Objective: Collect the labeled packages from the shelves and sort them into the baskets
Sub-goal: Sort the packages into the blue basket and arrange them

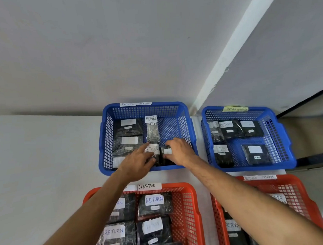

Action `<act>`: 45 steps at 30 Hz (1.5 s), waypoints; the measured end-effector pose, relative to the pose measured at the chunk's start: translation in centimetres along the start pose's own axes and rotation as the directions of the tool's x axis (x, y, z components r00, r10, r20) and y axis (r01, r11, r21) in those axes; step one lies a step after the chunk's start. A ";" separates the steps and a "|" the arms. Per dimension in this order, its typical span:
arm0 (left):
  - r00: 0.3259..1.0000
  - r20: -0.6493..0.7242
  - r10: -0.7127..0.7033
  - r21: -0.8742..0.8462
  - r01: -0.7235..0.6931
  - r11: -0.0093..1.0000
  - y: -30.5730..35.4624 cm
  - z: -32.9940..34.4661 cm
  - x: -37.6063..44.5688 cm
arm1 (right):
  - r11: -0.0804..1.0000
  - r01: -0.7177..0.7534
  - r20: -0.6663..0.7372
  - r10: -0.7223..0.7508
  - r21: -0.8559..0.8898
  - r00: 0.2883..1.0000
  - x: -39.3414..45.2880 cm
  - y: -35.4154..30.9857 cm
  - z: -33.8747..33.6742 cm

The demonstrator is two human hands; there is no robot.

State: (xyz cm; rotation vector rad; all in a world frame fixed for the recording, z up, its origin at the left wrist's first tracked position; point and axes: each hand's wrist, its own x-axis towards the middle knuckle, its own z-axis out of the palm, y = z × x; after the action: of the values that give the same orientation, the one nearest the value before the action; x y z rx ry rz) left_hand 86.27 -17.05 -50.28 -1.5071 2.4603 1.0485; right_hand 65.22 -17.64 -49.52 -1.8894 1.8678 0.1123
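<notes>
Blue perforated plastic basket (182, 110): smooth, slightly glossy lattice walls. Orange-red plastic basket (191, 201): same finish. Black film-wrapped packages (128, 128): glossy, crinkled wrap; matt white paper labels (150, 119). White tabletop (42, 156): matt, smooth.

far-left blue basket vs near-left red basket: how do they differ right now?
The blue basket has both hands in it, left hand and right hand, each on a package; the red basket is untouched. Blue shows bare mesh floor at its right; red looks more packed. Both hold black wrapped packages with white labels.
</notes>
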 end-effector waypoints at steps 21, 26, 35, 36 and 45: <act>0.997 -0.077 0.016 0.016 -0.015 1.000 -0.1 0.8 -0.6 | 0.904 0.017 -0.075 0.017 0.428 0.997 6.0 -1.5 0.3; 0.994 -0.098 0.037 0.049 -0.032 0.998 0.5 0.4 -0.8 | 0.895 0.022 -0.040 -0.004 0.445 0.999 7.4 -1.9 1.0; 0.994 -0.105 0.020 0.070 -0.013 0.997 1.0 0.3 -1.0 | 0.932 0.029 0.034 -0.045 0.361 0.998 7.7 -1.5 1.3; 0.994 -0.105 0.020 0.075 -0.012 0.997 1.0 0.3 -1.0 | 0.936 0.029 0.054 -0.051 0.352 0.997 7.7 -1.5 1.2; 0.961 -0.262 0.084 0.034 -0.078 0.996 1.9 -0.2 -1.7 | 0.913 0.111 -0.135 -0.063 0.393 0.989 0.4 -0.1 -4.0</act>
State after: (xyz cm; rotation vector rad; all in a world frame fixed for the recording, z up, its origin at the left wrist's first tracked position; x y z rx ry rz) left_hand 85.65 -15.31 -48.46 -1.6491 2.7207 0.8766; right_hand 64.28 -19.57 -46.17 -1.7159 1.7162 -0.3942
